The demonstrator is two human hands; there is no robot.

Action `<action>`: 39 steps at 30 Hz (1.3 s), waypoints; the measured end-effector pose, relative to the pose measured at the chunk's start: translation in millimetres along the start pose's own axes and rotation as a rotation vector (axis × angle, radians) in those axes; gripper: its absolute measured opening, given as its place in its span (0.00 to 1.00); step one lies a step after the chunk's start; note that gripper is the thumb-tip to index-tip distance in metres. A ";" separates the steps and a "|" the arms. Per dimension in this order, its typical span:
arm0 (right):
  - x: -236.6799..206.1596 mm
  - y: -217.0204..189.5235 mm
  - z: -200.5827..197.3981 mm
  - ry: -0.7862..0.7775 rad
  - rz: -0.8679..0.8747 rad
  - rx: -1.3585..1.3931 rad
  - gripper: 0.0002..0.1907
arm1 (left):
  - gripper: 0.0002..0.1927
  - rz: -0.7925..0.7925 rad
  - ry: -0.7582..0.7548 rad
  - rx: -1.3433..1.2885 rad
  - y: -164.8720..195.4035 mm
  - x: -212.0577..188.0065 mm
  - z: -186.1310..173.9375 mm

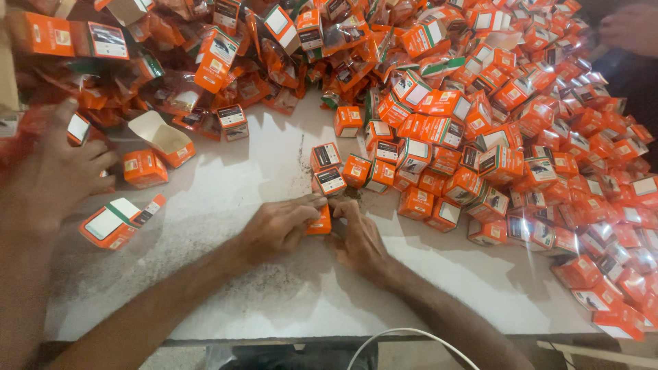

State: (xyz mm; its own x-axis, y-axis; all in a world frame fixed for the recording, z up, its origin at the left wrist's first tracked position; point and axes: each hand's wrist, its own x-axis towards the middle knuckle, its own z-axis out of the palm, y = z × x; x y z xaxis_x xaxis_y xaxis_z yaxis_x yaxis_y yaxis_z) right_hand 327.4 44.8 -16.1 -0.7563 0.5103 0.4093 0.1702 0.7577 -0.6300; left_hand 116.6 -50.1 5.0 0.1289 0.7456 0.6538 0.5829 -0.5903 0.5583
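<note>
Both hands meet at frame centre. Left hand (277, 226) and right hand (358, 236) pinch one small orange carton (320, 221) between the fingertips; fingers narrow, curled round it from both sides. The carton sits low on the white table (288, 294), partly hidden by the fingers, so whether its flap is open or shut can't be told.

Just above the hands: a loose cluster of closed small cartons (327, 179), some label side up, touching or just beside each other. Dark crumbs or dust (299, 164) run in a line on the table toward the upper middle.

Right half of the frame: a large heap of closed cartons (548, 137), tightly packed, looks like the finished lot. Upper left and top: pile of orange sachets and flat packs (226, 62), mixed with more cartons. Left of centre: one carton with open flap (164, 137), another closed one beside it, and a larger orange-and-white box (113, 223) lower left.

Another person's hand (58, 171) at the left edge, fingers spread, near the larger box. A second person's hand (627, 27) in the upper right corner, blurred and dark.

Judgement: well along, many cartons done; a sizeable unpacked pile at top left remains. One carton in hand now.

White cable (397, 336) at the bottom edge.
</note>
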 end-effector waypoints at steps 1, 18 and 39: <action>-0.3 0.2 -0.7 0.005 -0.003 0.006 0.29 | 0.08 0.078 -0.012 0.029 0.5 0.0 -0.7; 0.6 -2.0 -2.7 0.013 0.012 0.089 0.31 | 0.14 0.104 -0.129 0.197 6.2 -2.1 4.2; 25.0 -12.6 -14.7 0.306 -0.337 -0.342 0.46 | 0.25 -0.066 0.432 0.727 -107.8 109.3 -108.0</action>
State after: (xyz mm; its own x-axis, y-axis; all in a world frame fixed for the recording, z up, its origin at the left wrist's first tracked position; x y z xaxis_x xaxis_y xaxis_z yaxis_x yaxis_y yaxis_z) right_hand 315.6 54.0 11.7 -0.5959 0.2730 0.7552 0.1842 0.9618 -0.2024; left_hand -18.8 61.6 71.4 -0.1556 0.5004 0.8517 0.9682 -0.0937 0.2320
